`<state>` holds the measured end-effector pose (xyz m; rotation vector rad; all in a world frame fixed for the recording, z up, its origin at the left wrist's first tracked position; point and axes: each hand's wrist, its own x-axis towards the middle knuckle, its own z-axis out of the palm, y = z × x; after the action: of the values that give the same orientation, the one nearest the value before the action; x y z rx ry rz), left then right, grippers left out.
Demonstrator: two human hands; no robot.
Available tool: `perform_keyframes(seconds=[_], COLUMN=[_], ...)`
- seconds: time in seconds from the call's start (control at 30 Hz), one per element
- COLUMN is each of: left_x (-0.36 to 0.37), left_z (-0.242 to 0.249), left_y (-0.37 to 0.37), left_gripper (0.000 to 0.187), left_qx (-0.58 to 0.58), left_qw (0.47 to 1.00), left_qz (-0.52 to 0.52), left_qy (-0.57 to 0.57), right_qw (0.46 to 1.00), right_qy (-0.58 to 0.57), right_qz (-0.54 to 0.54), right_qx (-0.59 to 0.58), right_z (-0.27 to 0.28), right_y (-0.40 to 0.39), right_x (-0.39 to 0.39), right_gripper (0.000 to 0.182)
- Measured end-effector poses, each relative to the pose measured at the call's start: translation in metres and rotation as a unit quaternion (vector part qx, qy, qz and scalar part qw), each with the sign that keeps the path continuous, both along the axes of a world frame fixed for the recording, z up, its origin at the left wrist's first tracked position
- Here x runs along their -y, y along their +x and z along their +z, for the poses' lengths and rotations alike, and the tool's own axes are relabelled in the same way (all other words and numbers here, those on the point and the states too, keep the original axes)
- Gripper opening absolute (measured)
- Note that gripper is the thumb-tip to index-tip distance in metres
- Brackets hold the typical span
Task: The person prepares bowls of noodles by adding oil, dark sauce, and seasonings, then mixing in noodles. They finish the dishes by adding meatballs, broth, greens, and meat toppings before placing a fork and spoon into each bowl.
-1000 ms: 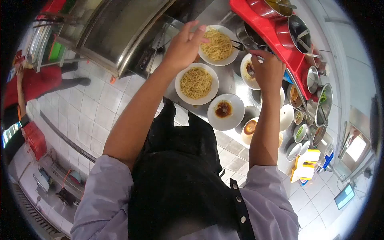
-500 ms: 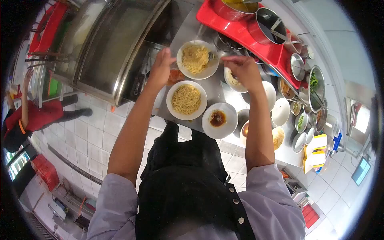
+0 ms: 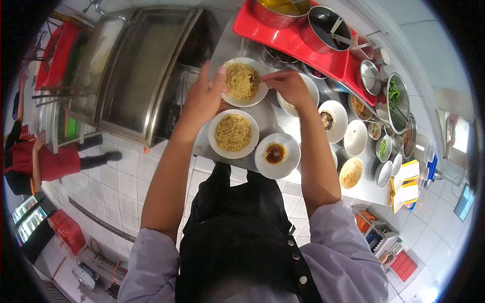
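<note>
My left hand (image 3: 202, 101) is at the left side of a white bowl (image 3: 260, 97) of yellow noodles, its fingers closed at the rim. In my right hand (image 3: 289, 88) is a thin metal utensil (image 3: 256, 80), pinched between the fingers; its tip is among the noodles (image 3: 241, 81), so its kind is hidden. Just below, nearer my body, a second white bowl (image 3: 214, 144) holds more noodles (image 3: 233, 133). Beside that one, to the right, a white bowl (image 3: 289, 162) contains dark brown sauce (image 3: 275, 153).
Several more bowls, one with dark food (image 3: 327, 120), stand to the right on the steel counter (image 3: 273, 118). A red shelf (image 3: 283, 38) carries metal pots (image 3: 323, 35) at the back. Left of the counter is a steel cooker (image 3: 146, 70). A co-worker (image 3: 45, 161) stands far left.
My right hand has shifted left and slightly down, and the utensil's end has moved further into the noodles. My left hand has come closer over the bowl's rim. The view has shifted slightly.
</note>
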<state>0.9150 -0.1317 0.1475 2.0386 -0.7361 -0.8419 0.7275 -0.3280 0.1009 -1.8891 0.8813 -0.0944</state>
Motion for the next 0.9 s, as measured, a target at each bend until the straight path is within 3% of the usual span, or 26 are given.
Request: perform_keyframes(seconds=[0.07,0.13,0.17,0.23,0.27,0.33,0.37,0.47,0.53,0.6,0.7,0.8,0.83,0.87,0.9], left_x=[0.003,0.010,0.009,0.005,0.000,-0.009,-0.016,-0.035,-0.056,-0.071,-0.088,-0.095,-0.091,-0.095,-0.093], left_z=[0.030,0.049,0.043,0.018,0.006,-0.011,-0.012,-0.009,-0.012,-0.002,0.009,0.005,0.010,0.003,-0.006], left_y=[-0.001,-0.004,-0.001,0.011,0.014,0.012,0.009,-0.004,-0.007,-0.021,-0.029,-0.037,-0.044,-0.041,-0.042], left_gripper=[0.070,0.064,0.061,0.056,0.054,0.048,0.046,0.042,0.042,0.043,0.044,0.047,0.048,0.048,0.049], left_qx=[0.058,0.136,0.140,0.124,0.107,0.082,0.056,0.007,0.044,-0.007,0.012,-0.003,-0.052,-0.006,-0.030], left_qw=[0.997,0.982,0.986,0.990,0.991,0.991,0.991,0.992,0.990,0.985,0.991,0.990,0.988,0.993,0.989], left_qz=[-0.057,-0.120,-0.092,-0.066,-0.058,-0.036,-0.041,-0.021,-0.035,-0.041,-0.044,-0.007,0.034,0.018,0.047], left_qy=[-0.015,0.045,0.023,-0.030,-0.050,-0.095,-0.113,-0.123,-0.128,-0.170,-0.123,-0.141,-0.139,-0.116,-0.139], right_qw=[0.999,0.988,0.969,0.951,0.948,0.960,0.935,0.901,0.821,0.782,0.797,0.878,0.883,0.887,0.887], right_qy=[0.019,-0.138,-0.204,-0.297,-0.316,-0.269,-0.347,-0.393,-0.492,-0.530,-0.524,-0.361,-0.354,-0.369,-0.379], right_qz=[-0.014,-0.031,-0.012,-0.017,-0.013,-0.055,-0.073,-0.182,-0.286,-0.309,-0.265,-0.120,-0.139,-0.137,-0.147], right_qx=[0.048,-0.058,-0.138,-0.085,-0.040,-0.050,-0.007,0.016,-0.042,-0.110,-0.142,-0.290,-0.274,-0.242,-0.218], right_z=[0.019,0.033,0.034,0.008,-0.004,0.023,0.037,0.097,0.125,0.154,0.156,0.168,0.160,0.153,0.145], right_y=[-0.014,-0.018,-0.012,-0.005,-0.001,0.001,-0.009,-0.064,-0.106,-0.141,-0.163,-0.154,-0.151,-0.155,-0.155], right_x=[-0.008,-0.021,-0.031,-0.051,-0.057,-0.073,-0.077,-0.055,0.001,0.064,0.150,0.196,0.207,0.215,0.223], right_gripper=[0.023,0.022,0.025,0.028,0.031,0.043,0.043,0.043,0.043,0.046,0.062,0.078,0.078,0.079,0.076])
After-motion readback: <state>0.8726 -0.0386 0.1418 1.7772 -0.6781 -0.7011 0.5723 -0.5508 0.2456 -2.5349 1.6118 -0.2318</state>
